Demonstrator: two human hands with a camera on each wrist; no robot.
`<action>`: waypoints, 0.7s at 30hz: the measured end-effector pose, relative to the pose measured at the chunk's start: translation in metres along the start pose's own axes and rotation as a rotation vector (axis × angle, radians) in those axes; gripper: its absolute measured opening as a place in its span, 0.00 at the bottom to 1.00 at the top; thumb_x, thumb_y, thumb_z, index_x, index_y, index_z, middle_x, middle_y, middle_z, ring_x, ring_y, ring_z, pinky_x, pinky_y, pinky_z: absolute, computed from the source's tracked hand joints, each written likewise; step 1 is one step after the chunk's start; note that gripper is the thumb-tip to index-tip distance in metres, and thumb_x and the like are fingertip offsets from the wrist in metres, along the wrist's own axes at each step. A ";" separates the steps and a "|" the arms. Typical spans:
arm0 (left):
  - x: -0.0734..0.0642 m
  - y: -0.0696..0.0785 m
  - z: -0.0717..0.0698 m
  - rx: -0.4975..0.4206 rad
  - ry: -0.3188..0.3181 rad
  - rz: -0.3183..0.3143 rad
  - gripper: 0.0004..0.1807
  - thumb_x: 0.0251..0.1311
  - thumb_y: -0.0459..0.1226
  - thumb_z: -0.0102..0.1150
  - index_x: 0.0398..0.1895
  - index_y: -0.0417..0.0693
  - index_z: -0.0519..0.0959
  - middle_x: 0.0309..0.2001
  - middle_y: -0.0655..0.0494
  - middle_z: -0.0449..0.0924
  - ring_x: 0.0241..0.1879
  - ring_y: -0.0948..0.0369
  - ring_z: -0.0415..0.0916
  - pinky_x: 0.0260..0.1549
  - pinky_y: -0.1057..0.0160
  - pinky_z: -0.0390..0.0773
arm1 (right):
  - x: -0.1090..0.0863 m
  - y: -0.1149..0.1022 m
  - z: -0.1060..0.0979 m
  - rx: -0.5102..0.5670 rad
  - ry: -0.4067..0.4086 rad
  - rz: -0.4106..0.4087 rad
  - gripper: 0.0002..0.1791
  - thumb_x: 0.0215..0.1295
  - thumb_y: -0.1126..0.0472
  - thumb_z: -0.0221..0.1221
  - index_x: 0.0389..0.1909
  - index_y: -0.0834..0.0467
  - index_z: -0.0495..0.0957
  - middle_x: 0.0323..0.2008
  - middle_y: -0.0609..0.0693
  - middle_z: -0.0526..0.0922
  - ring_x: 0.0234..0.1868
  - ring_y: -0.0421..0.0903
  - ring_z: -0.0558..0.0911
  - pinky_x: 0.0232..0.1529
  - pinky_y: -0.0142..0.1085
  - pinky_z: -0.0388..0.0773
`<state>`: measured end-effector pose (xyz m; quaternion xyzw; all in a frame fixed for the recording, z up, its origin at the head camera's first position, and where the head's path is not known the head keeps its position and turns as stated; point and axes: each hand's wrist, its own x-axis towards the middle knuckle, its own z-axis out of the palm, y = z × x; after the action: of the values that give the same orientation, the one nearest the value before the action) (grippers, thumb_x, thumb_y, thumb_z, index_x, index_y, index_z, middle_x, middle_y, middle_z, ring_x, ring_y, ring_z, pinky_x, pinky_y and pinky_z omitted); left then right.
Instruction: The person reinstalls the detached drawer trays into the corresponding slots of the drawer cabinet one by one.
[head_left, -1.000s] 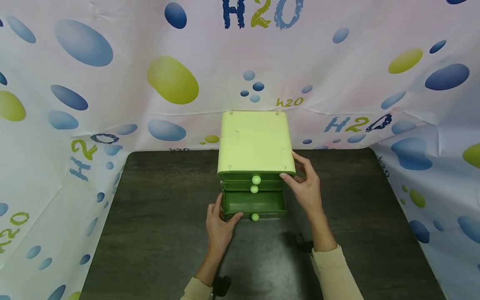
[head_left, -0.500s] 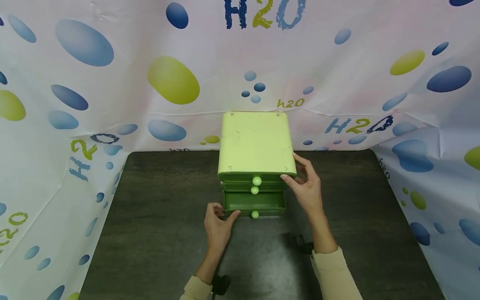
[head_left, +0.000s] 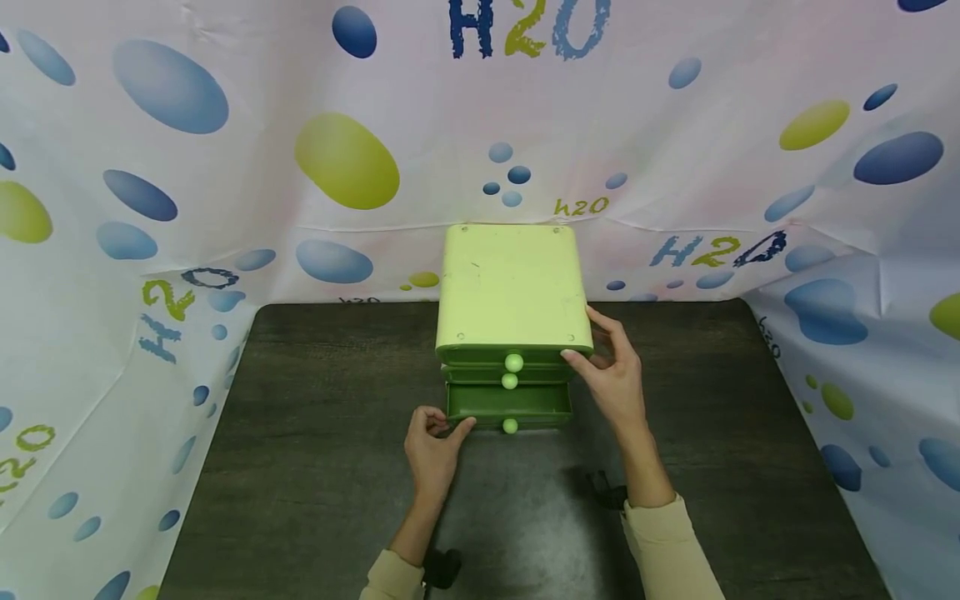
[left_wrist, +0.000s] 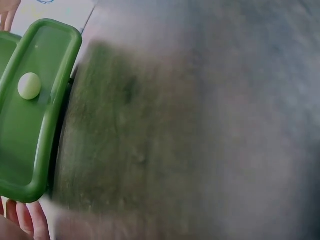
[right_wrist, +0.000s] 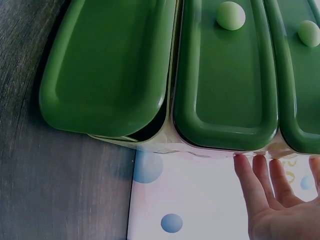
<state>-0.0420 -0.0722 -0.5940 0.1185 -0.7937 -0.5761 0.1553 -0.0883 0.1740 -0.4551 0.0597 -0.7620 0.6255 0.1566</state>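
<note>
A small drawer unit (head_left: pixel 513 287) with a pale yellow-green case stands at the back of the table. Its green bottom drawer (head_left: pixel 510 402) is pulled partway out and looks bare inside; the two drawers above sit in the case. My left hand (head_left: pixel 433 457) is at the bottom drawer's left front corner, thumb straight against the front, fingers bent beside the side wall. In the left wrist view its fingers (left_wrist: pixel 37 220) reach the drawer's end. My right hand (head_left: pixel 611 375) holds the case's upper right front corner, thumb at the front edge, fingers (right_wrist: pixel 250 177) along the side.
Round pale knobs (head_left: pixel 510 426) stick out from the drawer fronts. The dark table (head_left: pixel 337 400) extends to both sides of the unit. A white printed sheet (head_left: pixel 420 100) hangs close behind it and along both sides.
The bottom drawer has slid a little way back into the case, its knob moving away from me. My left fingers have drawn back from the drawer's side and bent. The right hand stays put.
</note>
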 end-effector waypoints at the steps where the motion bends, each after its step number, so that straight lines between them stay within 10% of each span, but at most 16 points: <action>1: 0.001 0.000 0.000 -0.007 0.001 -0.020 0.24 0.45 0.44 0.81 0.31 0.45 0.73 0.33 0.53 0.74 0.35 0.58 0.79 0.37 0.57 0.82 | 0.000 0.000 0.000 0.000 0.001 0.001 0.35 0.60 0.73 0.67 0.69 0.63 0.68 0.66 0.58 0.71 0.57 0.48 0.76 0.41 0.26 0.80; 21: 0.023 -0.002 0.008 -0.097 -0.007 -0.033 0.24 0.48 0.44 0.78 0.43 0.44 0.77 0.41 0.49 0.77 0.42 0.54 0.79 0.44 0.57 0.82 | 0.000 0.000 0.001 -0.002 0.001 0.001 0.35 0.60 0.73 0.66 0.69 0.64 0.68 0.65 0.59 0.72 0.55 0.53 0.75 0.40 0.29 0.80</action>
<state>-0.0661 -0.0744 -0.5952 0.1221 -0.7633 -0.6168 0.1484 -0.0882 0.1733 -0.4551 0.0587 -0.7628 0.6247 0.1565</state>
